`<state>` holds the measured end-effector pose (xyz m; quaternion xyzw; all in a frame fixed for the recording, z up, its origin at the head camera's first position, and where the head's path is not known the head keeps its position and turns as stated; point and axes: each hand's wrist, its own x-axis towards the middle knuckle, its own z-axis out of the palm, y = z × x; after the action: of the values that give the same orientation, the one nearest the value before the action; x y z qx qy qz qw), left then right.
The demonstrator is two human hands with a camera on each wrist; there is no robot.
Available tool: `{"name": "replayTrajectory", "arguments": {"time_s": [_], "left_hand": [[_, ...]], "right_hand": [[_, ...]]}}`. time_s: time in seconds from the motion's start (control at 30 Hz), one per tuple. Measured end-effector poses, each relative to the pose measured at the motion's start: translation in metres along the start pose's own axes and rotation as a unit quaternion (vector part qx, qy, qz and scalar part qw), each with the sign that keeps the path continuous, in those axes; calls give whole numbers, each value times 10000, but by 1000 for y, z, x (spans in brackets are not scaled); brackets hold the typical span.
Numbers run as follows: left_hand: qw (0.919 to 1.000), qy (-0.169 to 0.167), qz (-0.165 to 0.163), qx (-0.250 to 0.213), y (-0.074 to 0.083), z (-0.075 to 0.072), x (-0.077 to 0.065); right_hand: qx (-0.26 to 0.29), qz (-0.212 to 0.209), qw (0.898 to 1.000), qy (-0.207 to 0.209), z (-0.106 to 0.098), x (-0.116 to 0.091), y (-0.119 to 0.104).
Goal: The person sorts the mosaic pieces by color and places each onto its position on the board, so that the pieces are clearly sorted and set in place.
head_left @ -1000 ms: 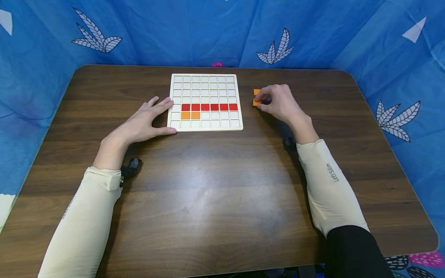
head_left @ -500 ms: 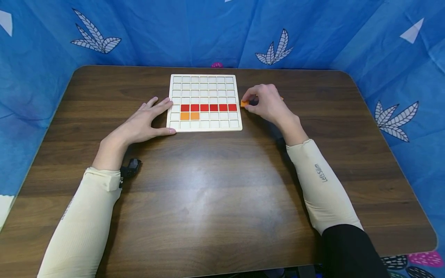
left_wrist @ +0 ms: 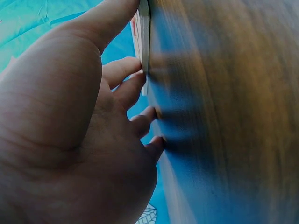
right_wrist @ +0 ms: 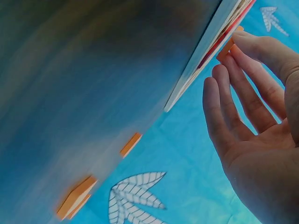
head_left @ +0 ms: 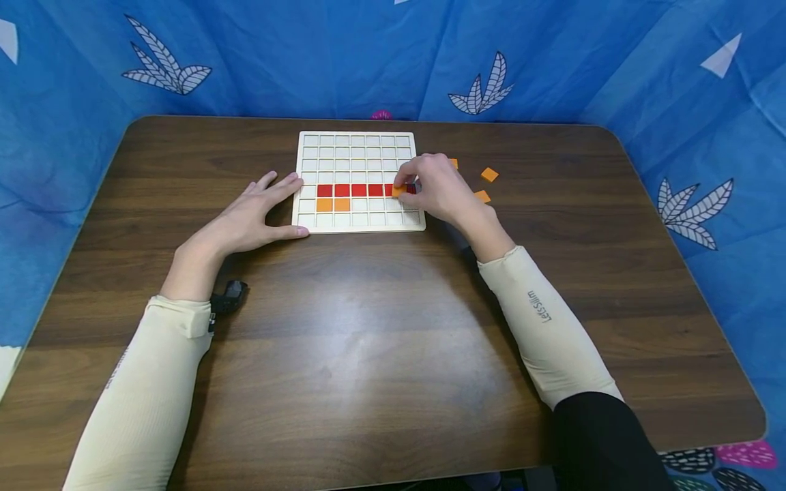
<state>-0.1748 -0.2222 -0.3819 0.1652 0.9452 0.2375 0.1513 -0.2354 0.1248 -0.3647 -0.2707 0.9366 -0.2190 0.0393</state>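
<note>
A white grid board (head_left: 357, 225) lies flat toward the back of the table. One row of it holds several red tiles (head_left: 359, 190), and two orange tiles (head_left: 333, 204) sit in the row nearer me. My left hand (head_left: 248, 215) is spread at the board's left edge, fingertips and thumb touching the frame. Over the right part of the board, my right hand (head_left: 439, 187) pinches an orange tile (right_wrist: 230, 48) between thumb and fingers. In the right wrist view that tile is tilted, close above the board.
Loose orange tiles lie on the table right of the board, among them one orange tile (head_left: 489, 174) at the far right and another (head_left: 482, 196) beside my right wrist. The brown table (head_left: 344, 341) backs onto a blue patterned cloth (head_left: 344, 61).
My right hand has picked up an orange tile from the table and carried it left, over the board's right part. My left hand has stayed at the board's edge.
</note>
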Motion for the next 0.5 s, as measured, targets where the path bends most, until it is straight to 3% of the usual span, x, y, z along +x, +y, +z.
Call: {"name": "replayTrajectory", "arguments": {"time_s": [0.5], "left_hand": [[10000, 38, -9, 39, -2, 0, 1]], "right_hand": [[132, -594, 9980, -178, 20, 26, -44]]}}
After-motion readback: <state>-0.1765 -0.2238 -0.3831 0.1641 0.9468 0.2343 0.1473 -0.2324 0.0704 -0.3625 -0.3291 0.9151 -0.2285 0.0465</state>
